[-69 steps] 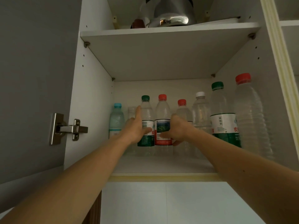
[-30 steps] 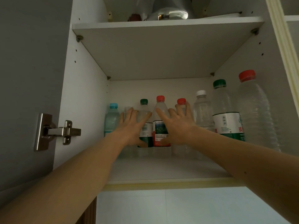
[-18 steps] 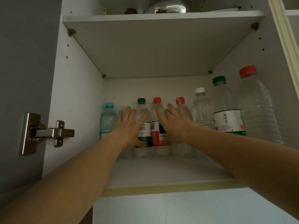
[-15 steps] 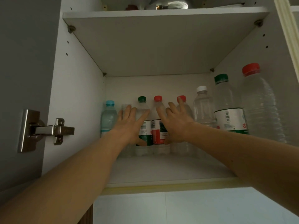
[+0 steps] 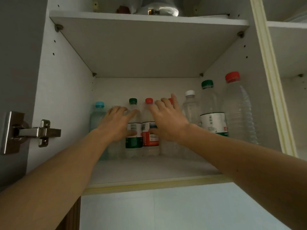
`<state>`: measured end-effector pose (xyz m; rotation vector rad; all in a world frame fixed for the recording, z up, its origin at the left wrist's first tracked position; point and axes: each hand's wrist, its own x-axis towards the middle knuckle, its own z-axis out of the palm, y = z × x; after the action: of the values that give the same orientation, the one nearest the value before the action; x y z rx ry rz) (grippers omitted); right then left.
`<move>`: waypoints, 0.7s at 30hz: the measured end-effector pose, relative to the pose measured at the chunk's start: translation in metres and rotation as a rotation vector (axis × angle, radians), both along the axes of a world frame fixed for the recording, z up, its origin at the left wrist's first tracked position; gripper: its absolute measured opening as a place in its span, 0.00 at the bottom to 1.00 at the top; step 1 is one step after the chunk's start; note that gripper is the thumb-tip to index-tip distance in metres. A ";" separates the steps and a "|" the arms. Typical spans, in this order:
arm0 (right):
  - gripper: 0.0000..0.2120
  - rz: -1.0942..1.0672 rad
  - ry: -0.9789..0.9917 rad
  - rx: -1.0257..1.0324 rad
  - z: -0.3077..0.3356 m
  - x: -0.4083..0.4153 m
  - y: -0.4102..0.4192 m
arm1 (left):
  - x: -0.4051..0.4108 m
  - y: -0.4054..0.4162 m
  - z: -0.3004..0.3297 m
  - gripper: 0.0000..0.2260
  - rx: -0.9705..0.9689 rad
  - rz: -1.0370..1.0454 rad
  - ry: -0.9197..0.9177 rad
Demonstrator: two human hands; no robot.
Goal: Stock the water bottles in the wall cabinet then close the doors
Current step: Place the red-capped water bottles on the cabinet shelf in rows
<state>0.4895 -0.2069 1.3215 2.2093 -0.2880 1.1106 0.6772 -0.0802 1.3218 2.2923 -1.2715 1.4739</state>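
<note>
Several water bottles stand in a row at the back of the wall cabinet's lower shelf (image 5: 149, 170). My left hand (image 5: 116, 125) lies flat with straight fingers against a clear bottle and the green-capped bottle (image 5: 133, 130). My right hand (image 5: 167, 122) is spread with straight fingers over the red-capped bottle (image 5: 149, 130) and a second red-capped one behind it, mostly hidden. A blue-capped bottle (image 5: 98, 117) stands at the far left. To the right stand a white-capped bottle (image 5: 190, 107), a tall green-capped bottle (image 5: 211, 113) and a tall red-capped bottle (image 5: 239, 110).
The left door (image 5: 18, 63) hangs open with its metal hinge (image 5: 31, 131) showing. A metal pot (image 5: 159, 9) sits on the upper shelf (image 5: 149, 19). A cream frame strip (image 5: 272, 80) divides off a second cabinet bay at the right. White wall tiles lie below.
Both hands went from gripping the bottles' sides to lying flat with spread fingers against them, and the row has been pushed further back on the shelf.
</note>
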 end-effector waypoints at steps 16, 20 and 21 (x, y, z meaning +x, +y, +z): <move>0.36 0.234 -0.500 0.398 -0.040 -0.168 -0.020 | -0.140 -0.031 0.014 0.29 -0.214 -0.574 0.375; 0.42 0.310 -0.485 0.548 -0.056 -0.178 -0.027 | -0.169 -0.058 0.019 0.32 -0.221 -0.722 0.593; 0.43 0.316 -0.473 0.563 -0.061 -0.178 -0.028 | -0.174 -0.065 0.019 0.33 -0.225 -0.745 0.647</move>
<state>0.3116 -0.2345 1.2609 2.4971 -0.5142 1.9226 0.5030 -0.1448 1.3406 1.6318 -1.4040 0.5289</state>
